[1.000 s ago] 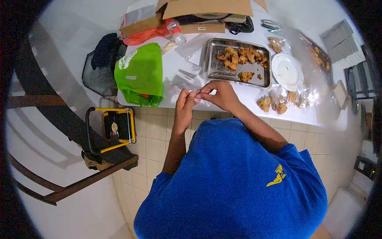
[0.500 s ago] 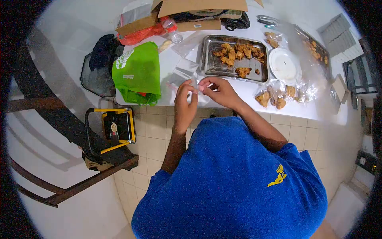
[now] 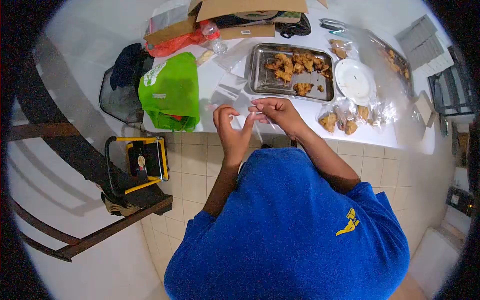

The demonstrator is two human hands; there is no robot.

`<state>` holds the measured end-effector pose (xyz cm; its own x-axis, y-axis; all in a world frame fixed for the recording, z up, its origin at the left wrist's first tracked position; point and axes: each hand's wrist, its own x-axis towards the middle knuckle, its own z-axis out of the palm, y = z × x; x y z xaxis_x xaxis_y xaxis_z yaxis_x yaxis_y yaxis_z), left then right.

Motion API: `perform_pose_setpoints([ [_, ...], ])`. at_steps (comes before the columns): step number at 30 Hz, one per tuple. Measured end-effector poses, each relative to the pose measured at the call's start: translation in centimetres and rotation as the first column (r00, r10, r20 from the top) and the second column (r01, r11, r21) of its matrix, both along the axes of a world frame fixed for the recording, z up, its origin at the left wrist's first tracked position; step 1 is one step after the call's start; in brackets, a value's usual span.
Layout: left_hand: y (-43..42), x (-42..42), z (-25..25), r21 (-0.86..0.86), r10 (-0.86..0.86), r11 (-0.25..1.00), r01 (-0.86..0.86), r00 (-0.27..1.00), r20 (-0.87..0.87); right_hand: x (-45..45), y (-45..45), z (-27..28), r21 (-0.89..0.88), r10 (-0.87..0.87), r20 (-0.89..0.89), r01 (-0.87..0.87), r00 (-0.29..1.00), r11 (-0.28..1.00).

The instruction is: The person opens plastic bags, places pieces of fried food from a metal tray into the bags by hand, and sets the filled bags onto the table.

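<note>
Just over the table's front edge, my left hand has its fingers curled and its thumb spread away from them. That thumb reaches toward the fingertips of my right hand. My right hand pinches a clear plastic bag, which hangs faintly between the two hands; its outline is hard to make out. More flat clear bags lie on the table just beyond my left hand. Behind my right hand stands a metal tray with several browned fried pieces in it.
Right of the tray are a white plate and filled clear bags. A green bag lies at the left. Farther back are a plastic bottle and a cardboard box. A yellow-framed step stool stands below, left.
My left fingers have opened away from the thumb. My right hand has shifted slightly, and the bag's edge now shows below the hands.
</note>
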<state>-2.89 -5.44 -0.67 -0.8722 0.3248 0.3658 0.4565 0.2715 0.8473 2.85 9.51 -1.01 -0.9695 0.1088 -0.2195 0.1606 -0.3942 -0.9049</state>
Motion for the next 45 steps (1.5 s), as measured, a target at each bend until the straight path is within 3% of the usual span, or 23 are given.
perform_pose_setpoints([
  [1,0.1,-0.2,0.0,-0.078,0.028,0.996,-0.036,0.995,-0.099,0.0,0.0,-0.1,0.013,0.014,0.003,-0.014,1.0,1.0],
  [4,0.2,-0.7,-1.4,-0.048,-0.112,0.989,0.138,0.926,0.362,0.3,-0.7,0.5,0.008,-0.004,-0.076,0.005,0.997,1.0],
  [5,0.2,-0.8,-2.5,0.076,-0.181,0.984,0.164,0.909,0.375,0.3,-0.7,0.5,0.035,-0.011,-0.085,0.014,0.996,0.999],
  [8,0.3,-0.2,-1.8,0.15,-0.273,0.962,0.229,0.857,0.438,0.3,-0.9,-0.7,0.138,-0.062,-0.142,0.082,0.988,0.987],
  [10,0.0,-0.3,-2.4,0.152,-0.284,0.959,0.241,0.843,0.456,0.3,-1.3,-1.5,0.231,-0.11,-0.224,0.163,0.968,0.959],
  [13,-0.6,-0.5,-1.8,0.08,-0.242,0.97,0.231,0.852,0.464,0.5,-1.1,-0.5,0.488,-0.075,-0.205,0.168,0.976,0.856],
  [17,-1.5,-0.6,-2.1,-0.076,-0.156,0.979,0.191,0.932,0.326,0.9,-1.2,0.9,0.501,-0.12,-0.219,0.217,0.968,0.838],
  [20,-1.2,-0.6,-2.6,0.079,-0.142,0.99,0.121,0.908,0.395,0.9,-1.5,1.0,0.541,-0.079,-0.209,0.183,0.975,0.821],
  [22,-0.8,-0.3,-2.8,0.142,-0.171,0.981,0.129,0.924,0.342,1.2,-1.9,2.0,0.555,-0.027,-0.149,0.106,0.988,0.825],
  [23,-0.6,-0.3,-2.8,0.174,-0.184,0.976,0.134,0.931,0.315,1.2,-2.1,1.4,0.595,-0.019,-0.196,0.134,0.98,0.793],
  [26,-0.3,0.0,-1.9,0.245,-0.216,0.965,0.088,0.794,0.568,1.3,-2.2,0.7,0.764,0.008,-0.25,0.192,0.968,0.616],
  [29,-0.1,-0.1,-2.9,0.286,-0.232,0.955,0.077,0.795,0.56,1.4,-2.1,0.5,0.84,0.044,-0.271,0.214,0.962,0.498],
  [32,0.0,0.1,-2.9,0.122,-0.179,0.983,0.14,0.884,0.431,1.5,-1.7,1.0,0.819,-0.037,-0.359,0.333,0.933,0.468],
  [35,0.1,0.0,-3.8,0.087,-0.166,0.986,0.144,0.918,0.36,1.7,-0.8,0.4,0.852,-0.119,-0.343,0.362,0.932,0.379],
  [38,0.4,0.1,-2.9,0.07,-0.183,0.983,0.169,0.913,0.364,1.9,-0.3,1.1,0.891,-0.075,-0.259,0.268,0.963,0.365],
  [39,0.6,0.0,-2.6,0.088,-0.192,0.981,0.171,0.908,0.372,2.0,-0.5,1.7,0.866,-0.073,-0.238,0.246,0.968,0.436],
  [42,0.9,-0.1,-1.2,0.154,-0.237,0.97,0.189,0.883,0.406,2.3,-0.2,3.6,0.951,0.066,-0.098,0.074,0.993,0.299],
  [45,1.3,0.0,2.4,0.227,-0.316,0.944,0.238,0.847,0.428,2.9,-0.3,6.9,0.957,0.017,-0.042,0.035,0.999,0.289],
])
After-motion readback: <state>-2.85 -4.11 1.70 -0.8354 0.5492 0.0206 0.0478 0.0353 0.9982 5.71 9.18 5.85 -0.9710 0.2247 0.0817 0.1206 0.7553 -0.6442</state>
